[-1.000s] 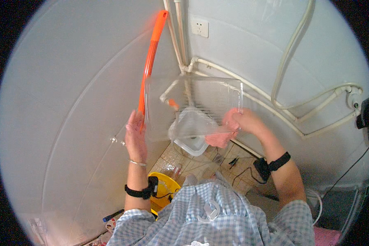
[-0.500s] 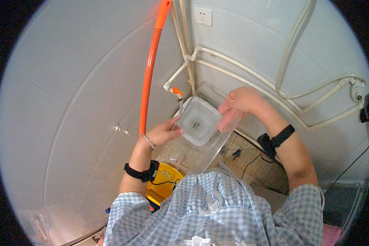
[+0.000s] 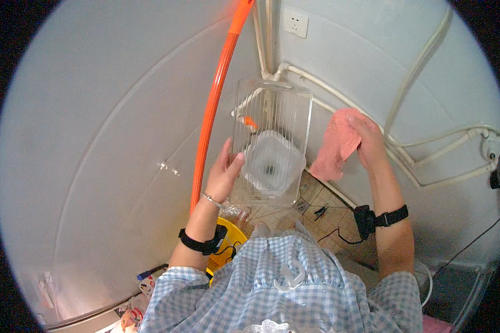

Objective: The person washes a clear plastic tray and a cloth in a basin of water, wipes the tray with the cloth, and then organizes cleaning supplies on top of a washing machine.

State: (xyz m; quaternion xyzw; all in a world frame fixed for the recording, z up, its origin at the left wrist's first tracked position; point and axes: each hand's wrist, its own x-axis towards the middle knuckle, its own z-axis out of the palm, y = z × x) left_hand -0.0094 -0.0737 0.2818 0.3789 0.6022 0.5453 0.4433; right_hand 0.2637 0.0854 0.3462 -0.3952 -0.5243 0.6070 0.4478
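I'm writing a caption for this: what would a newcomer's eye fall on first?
Probably the long orange pole, rising left of centre. Next, the clear ridged tray in the middle, held at its left edge by the left hand; then the pink cloth in the right hand.

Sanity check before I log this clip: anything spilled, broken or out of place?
Nothing spilled or broken stands out. Slightly odd: a small dark object on the tiled floor, too small to identify, looks stray there. The clear ribbed tray in the left hand shows no visible crack; the right hand holds a pink cloth.
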